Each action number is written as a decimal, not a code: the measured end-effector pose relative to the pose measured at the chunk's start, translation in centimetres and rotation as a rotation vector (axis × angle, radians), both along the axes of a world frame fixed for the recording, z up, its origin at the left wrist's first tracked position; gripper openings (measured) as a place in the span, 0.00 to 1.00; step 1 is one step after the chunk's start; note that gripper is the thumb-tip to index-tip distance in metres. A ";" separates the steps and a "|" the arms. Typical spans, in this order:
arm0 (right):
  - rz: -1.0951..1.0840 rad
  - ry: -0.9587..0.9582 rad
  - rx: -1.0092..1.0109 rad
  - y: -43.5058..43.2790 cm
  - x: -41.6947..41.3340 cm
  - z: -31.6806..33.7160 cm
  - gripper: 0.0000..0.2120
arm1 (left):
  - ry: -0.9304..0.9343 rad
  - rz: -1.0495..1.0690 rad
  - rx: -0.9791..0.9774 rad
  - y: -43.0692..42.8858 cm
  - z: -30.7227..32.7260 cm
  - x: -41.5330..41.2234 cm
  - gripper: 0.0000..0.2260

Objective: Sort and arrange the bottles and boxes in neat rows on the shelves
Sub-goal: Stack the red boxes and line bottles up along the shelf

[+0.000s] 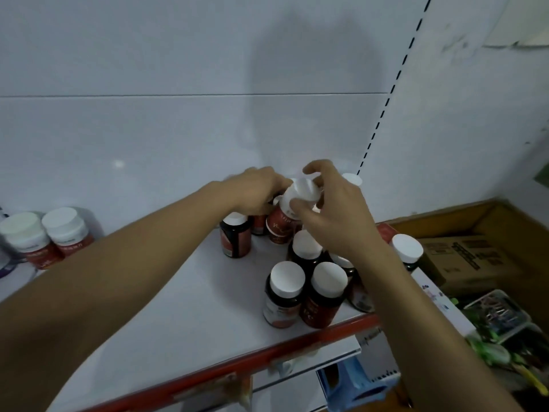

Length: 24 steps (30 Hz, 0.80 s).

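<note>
Far left, two white-capped red-labelled bottles [44, 236] are standing paired on the white shelf [148, 307]. Left hand [255, 191] is reaching behind; I cannot tell its grip. Right hand [335, 215] fingers are gripping the tilted white-capped red plastic bottle [292, 209] above the shelf. The dark bottle cluster [306, 286] is probably still awaiting rows.

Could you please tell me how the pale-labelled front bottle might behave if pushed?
The pale-labelled bottle looks tall for its round base, so a push near the cap would probably tip it. On its side it would likely roll, and the shelf's red edge is close.
</note>
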State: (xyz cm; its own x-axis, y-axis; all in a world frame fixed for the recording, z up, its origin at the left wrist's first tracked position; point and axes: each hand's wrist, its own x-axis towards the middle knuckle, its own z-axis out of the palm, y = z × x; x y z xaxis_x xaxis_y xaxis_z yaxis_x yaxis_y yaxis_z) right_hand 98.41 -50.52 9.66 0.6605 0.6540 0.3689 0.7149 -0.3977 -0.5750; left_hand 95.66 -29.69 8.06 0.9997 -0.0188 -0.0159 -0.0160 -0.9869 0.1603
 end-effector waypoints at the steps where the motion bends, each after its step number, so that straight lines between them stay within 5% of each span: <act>1: -0.017 0.045 0.061 -0.3 0.0 0.2 0.24 | -0.016 -0.004 0.010 -0.4 -0.1 0.1 0.17; 5: -0.082 0.261 0.236 -1.1 0.2 0.6 0.21 | -0.077 -0.012 -0.002 -0.3 -0.3 -0.2 0.15; 10: -0.078 0.554 0.474 -1.1 -1.4 1.3 0.14 | -0.441 0.177 -0.631 2.1 0.9 -6.1 0.24; 15: 0.041 0.708 0.556 3.3 -5.1 1.3 0.13 | -0.844 0.408 -1.023 3.3 1.0 -15.6 0.21; 24: 0.198 0.935 0.479 15.3 -12.0 -2.9 0.18 | -0.910 0.800 -1.026 7.2 -4.2 -30.5 0.19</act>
